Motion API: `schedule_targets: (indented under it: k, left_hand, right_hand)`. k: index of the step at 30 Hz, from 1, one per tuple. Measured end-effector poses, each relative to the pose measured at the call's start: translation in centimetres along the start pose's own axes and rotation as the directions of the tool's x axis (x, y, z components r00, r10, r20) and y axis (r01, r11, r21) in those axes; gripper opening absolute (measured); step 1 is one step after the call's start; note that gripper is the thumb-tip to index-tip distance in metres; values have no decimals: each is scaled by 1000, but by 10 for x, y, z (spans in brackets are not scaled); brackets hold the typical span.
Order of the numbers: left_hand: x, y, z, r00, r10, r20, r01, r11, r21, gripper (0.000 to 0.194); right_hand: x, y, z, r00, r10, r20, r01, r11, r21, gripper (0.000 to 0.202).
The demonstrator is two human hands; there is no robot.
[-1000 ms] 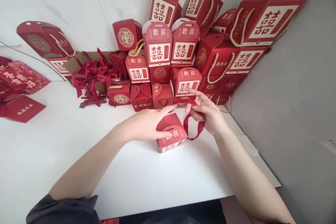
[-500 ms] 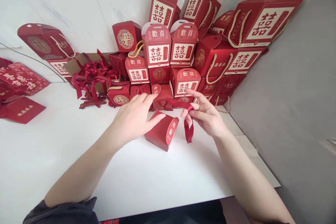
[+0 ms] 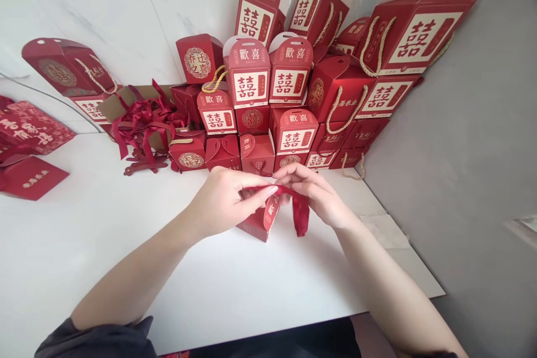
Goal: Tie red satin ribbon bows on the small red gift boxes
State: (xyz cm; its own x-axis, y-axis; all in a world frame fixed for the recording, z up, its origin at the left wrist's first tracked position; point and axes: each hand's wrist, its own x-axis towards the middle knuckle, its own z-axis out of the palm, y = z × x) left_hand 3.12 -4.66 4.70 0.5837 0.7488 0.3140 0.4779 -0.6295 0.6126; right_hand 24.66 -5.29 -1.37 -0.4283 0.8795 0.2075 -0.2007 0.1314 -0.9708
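A dark red ribbon [image 3: 300, 216] runs between my two hands, its loose end dangling below my right hand. My left hand [image 3: 229, 198] pinches the ribbon between thumb and fingers. Fingers bent, my right hand [image 3: 312, 193] is closed on the ribbon close to my left fingertips. Beneath both hands a small red gift box [image 3: 254, 227] rests on the white table, with a rounded flap at its right side. My left hand and the ribbon cover much of the box's top.
Stacked red gift boxes [image 3: 250, 84] stand along the wall, some with rope handles. Left of them, an open carton [image 3: 161, 92] is heaped with red ribbons [image 3: 146, 120]. Another red box [image 3: 33, 176] lies at far left on the white table [image 3: 180, 296]. A grey wall [image 3: 453, 168] bounds the right side.
My left hand has come down and right and now grips the ribbon, where before its fingers were spread. My right hand has moved slightly left, bringing the hands together over the box.
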Motion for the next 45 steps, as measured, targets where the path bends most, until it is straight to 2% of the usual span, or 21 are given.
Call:
schedule_targets:
  k: [2, 4, 6, 8, 10, 12, 16, 19, 26, 32, 39, 45]
  left_hand:
    - [1, 3, 2, 994, -112, 14, 113, 991, -76, 20]
    - [2, 5, 3, 988, -152, 27, 154, 983, -101, 21]
    - [4, 4, 3, 988, -148, 42, 151, 982, -109, 24]
    - [6, 2, 1, 988, -148, 34, 150, 983, -103, 28]
    - [8, -2, -4, 989, -148, 13, 148, 987, -67, 26]
    - [11, -7, -9, 993, -118, 10, 118, 993, 1, 18]
    - [14, -16, -14, 994, -58, 88, 44, 988, 151, 13]
    - [14, -18, -12, 983, -68, 173, 37, 983, 178, 15]
    - [13, -16, -9, 964, -95, 247, 46, 980, 195, 15]
    - [11, -15, -8, 949, -58, 310, -7, 978, 206, 22]
    - [11, -14, -7, 951, -46, 305, -20, 977, 211, 21]
    - [11, -16, -5, 951, -44, 305, -21, 978, 207, 22]
  right_hand:
    - [-1, -2, 6, 997, -73, -35, 68, 989, -129, 22]
    - [-2, -4, 13, 990, -111, -81, 89, 968, -234, 22]
    - [-4, -6, 16, 985, -111, -133, 76, 966, -246, 19]
    - [-6, -10, 13, 989, -54, -140, 30, 985, -170, 22]
    - [-8, -16, 3, 997, 56, -61, -61, 994, -86, 25]
    - [-11, -21, -10, 982, 181, 59, -176, 982, -73, 29]
    - [-12, -23, -31, 893, 355, 276, -333, 935, -123, 35]
    - [-10, -19, -37, 848, 400, 347, -388, 915, -106, 34]
    - [-9, -15, -37, 862, 401, 309, -389, 916, -101, 33]
    - [-9, -16, -34, 829, 450, 331, -427, 893, -142, 33]
    - [-11, -18, -40, 828, 475, 299, -436, 880, -189, 34]
    - [-9, -15, -38, 817, 477, 324, -436, 879, -193, 35]
